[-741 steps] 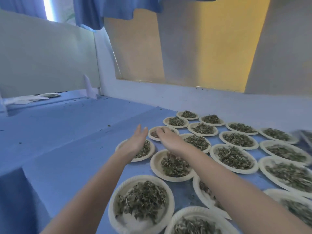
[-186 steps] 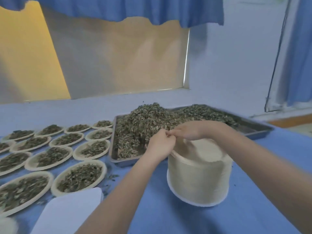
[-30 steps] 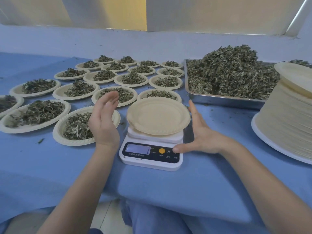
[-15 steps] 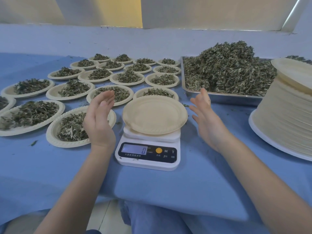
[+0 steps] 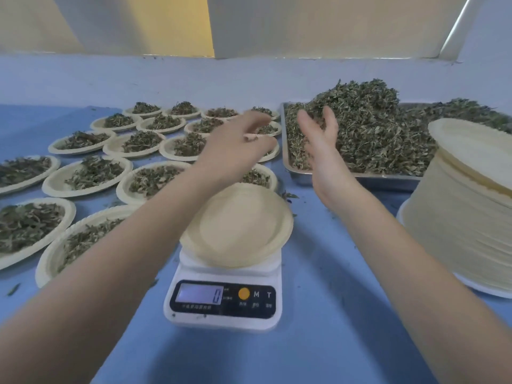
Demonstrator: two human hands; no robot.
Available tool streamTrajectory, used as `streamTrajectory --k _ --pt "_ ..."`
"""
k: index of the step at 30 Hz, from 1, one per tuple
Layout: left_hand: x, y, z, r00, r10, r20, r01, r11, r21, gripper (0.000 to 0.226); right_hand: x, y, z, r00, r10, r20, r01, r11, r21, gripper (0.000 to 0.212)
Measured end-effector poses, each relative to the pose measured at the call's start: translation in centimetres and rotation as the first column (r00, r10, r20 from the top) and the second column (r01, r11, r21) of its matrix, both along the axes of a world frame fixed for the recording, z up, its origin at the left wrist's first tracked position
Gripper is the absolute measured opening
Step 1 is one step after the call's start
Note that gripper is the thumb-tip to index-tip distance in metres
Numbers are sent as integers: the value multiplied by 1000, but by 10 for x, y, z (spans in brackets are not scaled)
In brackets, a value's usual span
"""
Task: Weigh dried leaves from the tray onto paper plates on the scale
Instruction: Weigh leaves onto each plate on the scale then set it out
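Observation:
An empty paper plate sits on the white digital scale, whose display reads 0. Behind it to the right, a metal tray holds a big heap of dried leaves. My right hand is raised over the tray's near left corner, fingers straight and spread, holding nothing. My left hand is stretched out beyond the scale, just left of the tray, above filled plates. Its fingers are extended and blurred, with nothing in them.
Several paper plates filled with leaves cover the blue table on the left and at the back. A tall stack of empty paper plates stands at the right edge. A pale wall runs behind the table.
Both hands have left the sides of the scale and moved forward and right toward the tray. The plate and the scale have not moved.

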State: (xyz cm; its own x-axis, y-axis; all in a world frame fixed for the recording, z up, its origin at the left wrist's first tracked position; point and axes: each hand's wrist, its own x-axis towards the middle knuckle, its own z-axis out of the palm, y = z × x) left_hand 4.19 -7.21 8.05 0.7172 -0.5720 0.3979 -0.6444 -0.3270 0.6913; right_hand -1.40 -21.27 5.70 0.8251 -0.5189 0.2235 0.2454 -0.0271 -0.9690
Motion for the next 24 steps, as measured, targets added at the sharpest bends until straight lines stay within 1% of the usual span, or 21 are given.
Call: streamTrajectory --k 2,3,6,7,9,11,12,13,14,17,19,20,22,23,24 --pt "7 -29 7 1000 -5 -5 6 989 151 44 13 -13 2 996 -72 -51 67 994 -81 81" --pt "11 -43 9 1000 -27 -6 27 979 203 40 19 -20 2 989 -124 -83 113 985 -128 82" --pt "23 -81 9 996 -94 -5 91 943 321 18 34 -47 0 942 -296 -157 248 931 -268 80" --pt "28 -92 8 994 -110 -3 104 925 364 16 39 -57 -1 921 -347 -177 280 907 -315 78" --pt "38 -115 4 990 -140 -11 130 889 440 26 47 -79 -4 862 -450 -231 317 837 -446 72" --pt "50 -136 -2 986 -165 -18 152 852 501 35 55 -102 -10 755 -582 -303 298 715 -632 67" --pt "55 -146 -5 983 -183 -17 165 833 529 38 60 -113 -14 692 -639 -335 263 656 -707 66" --pt "60 -155 -8 979 -203 -12 175 811 558 40 66 -124 -18 638 -674 -373 214 620 -755 65" --pt "65 -163 -12 975 -222 0 179 786 592 42 72 -134 -22 595 -684 -422 161 616 -771 64" --pt "82 -181 -24 964 -264 29 168 690 704 47 93 -158 -32 510 -614 -602 32 713 -701 66" --pt "92 -187 -30 968 -251 0 163 628 761 50 104 -167 -38 478 -560 -677 -79 740 -668 71" --pt "96 -188 -33 972 -237 -2 150 610 778 50 108 -168 -42 462 -539 -705 -174 724 -668 72" --pt "103 -190 -37 978 -206 2 127 611 782 49 113 -167 -48 433 -488 -758 -410 642 -648 68" --pt "105 -191 -37 981 -194 -7 129 623 771 48 115 -168 -49 444 -462 -768 -479 602 -639 63" --pt "107 -191 -37 983 -183 -23 136 635 760 49 117 -169 -47 483 -439 -758 -488 583 -649 56"
